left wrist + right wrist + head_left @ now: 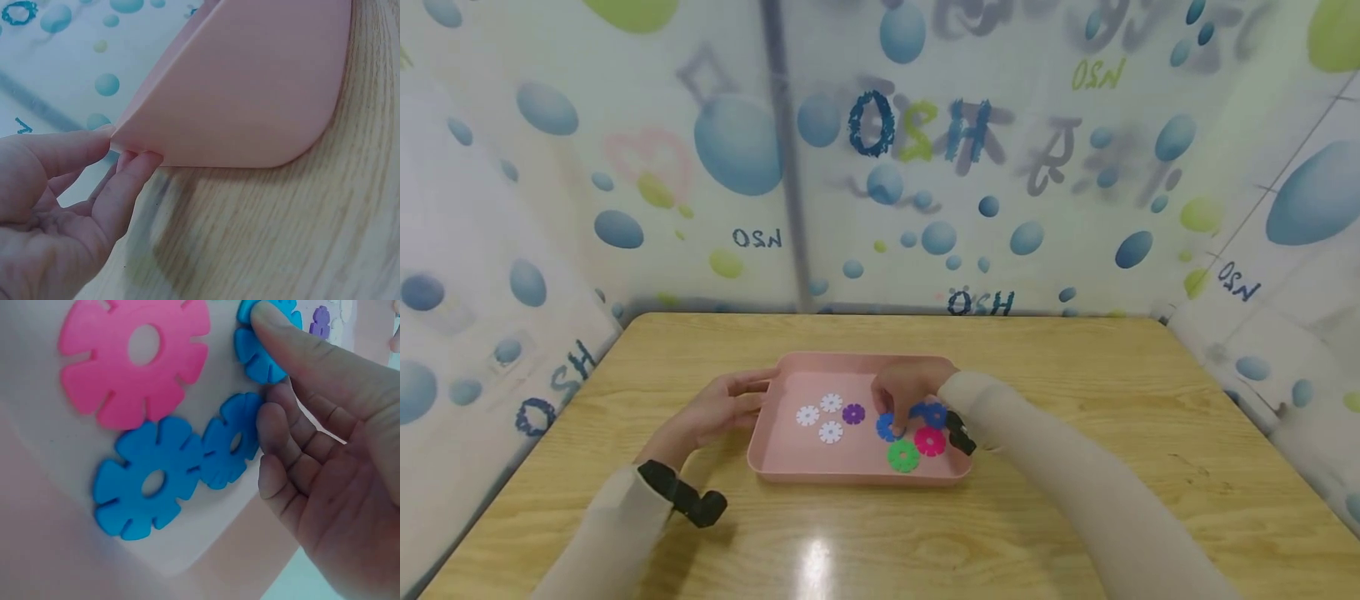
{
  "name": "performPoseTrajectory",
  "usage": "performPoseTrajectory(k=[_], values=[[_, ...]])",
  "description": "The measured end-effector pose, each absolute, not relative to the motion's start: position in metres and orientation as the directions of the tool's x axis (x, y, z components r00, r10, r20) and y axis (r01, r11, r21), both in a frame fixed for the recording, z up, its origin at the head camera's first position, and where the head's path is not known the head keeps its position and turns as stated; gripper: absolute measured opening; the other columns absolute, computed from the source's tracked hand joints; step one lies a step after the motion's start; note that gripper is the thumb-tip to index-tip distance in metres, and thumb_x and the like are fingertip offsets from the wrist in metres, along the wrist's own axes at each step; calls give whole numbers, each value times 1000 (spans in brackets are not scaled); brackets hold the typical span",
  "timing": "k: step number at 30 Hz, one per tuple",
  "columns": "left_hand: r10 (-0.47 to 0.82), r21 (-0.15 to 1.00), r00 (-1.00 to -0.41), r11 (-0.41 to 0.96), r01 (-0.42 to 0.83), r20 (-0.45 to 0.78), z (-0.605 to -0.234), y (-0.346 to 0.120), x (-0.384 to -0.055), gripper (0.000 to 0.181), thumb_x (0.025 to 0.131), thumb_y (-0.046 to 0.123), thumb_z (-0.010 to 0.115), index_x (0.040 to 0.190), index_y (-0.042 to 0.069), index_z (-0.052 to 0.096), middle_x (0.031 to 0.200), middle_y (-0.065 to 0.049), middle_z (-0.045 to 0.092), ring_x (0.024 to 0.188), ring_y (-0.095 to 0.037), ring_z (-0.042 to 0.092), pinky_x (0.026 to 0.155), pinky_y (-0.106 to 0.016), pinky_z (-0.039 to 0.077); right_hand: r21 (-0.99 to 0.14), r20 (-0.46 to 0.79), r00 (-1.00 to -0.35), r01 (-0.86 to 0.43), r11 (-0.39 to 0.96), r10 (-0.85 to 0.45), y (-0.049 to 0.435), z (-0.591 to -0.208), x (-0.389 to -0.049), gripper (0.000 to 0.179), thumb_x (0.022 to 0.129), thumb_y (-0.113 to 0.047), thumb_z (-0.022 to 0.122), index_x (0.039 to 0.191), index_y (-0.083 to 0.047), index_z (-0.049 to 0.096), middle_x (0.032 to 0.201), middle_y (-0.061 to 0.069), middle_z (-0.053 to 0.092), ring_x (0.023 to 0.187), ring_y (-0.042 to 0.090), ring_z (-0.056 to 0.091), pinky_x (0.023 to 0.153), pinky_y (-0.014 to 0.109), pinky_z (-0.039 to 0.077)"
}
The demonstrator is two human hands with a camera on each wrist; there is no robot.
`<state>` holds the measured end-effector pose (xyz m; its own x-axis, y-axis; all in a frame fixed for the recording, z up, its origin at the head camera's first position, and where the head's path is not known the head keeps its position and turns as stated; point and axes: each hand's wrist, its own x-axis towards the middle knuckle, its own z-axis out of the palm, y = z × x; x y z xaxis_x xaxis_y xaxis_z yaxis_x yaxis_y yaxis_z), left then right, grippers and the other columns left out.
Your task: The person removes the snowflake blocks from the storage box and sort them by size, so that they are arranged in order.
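Observation:
My left hand pinches the left rim of a pink tray, thumb at the edge and fingertips against the outer wall in the left wrist view. Inside the tray's right half, my right hand pinches a blue notched snowflake disc, its thumb on the disc's face. Two more blue discs lie beside the curled fingers. Close by are a pink disc and a green disc. A purple disc lies mid-tray, and several white discs lie to its left.
The tray stands on a wooden table with light glare near the front. A patterned curtain hangs behind it and along both sides. Each wrist carries a black strapped camera.

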<state>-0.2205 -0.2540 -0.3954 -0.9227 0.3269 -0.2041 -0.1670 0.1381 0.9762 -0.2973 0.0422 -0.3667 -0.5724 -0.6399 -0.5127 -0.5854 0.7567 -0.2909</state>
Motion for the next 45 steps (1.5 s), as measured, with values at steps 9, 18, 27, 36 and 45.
performPoseTrajectory(k=[9,18,27,36,45], values=[[334,976,-920,141,-165,-203,-393,-252,-221,52,96,2,44,143,-1,24,142,-29,25,119,-35,45,90,-37,46,-336,-499,-558,-581,741,-663,47,-360,-295,23,71,-25,80,80,-20,60,79,-5,57,78,12,51,70,25,46],[331,977,-922,133,-166,-201,-392,-250,-222,52,95,-1,43,143,-3,23,141,-30,26,118,-36,45,89,-37,46,-496,-399,-518,-572,653,-757,67,-344,-292,22,75,-18,77,82,-14,56,75,-3,50,75,12,47,65,23,41],[322,976,-926,144,-161,-200,-396,-250,-222,52,95,3,45,143,-2,24,141,-30,26,117,-35,47,89,-37,47,-568,-280,-552,-565,599,-786,109,-324,-293,22,75,-9,76,81,-4,55,69,-1,47,65,12,44,58,22,39],[317,975,-926,147,-166,-206,-399,-253,-220,53,95,4,47,144,1,25,142,-29,25,119,-34,45,90,-36,46,-624,-265,-614,-479,618,-743,162,-327,-292,21,77,-8,74,79,-5,53,64,-1,45,59,13,43,57,25,40],[309,976,-929,146,-164,-202,-397,-252,-218,53,95,3,46,144,1,25,141,-30,25,117,-33,47,88,-34,47,-655,-322,-666,-356,666,-673,194,-348,-287,21,77,-7,74,82,-5,54,66,1,47,62,14,44,57,25,39]])
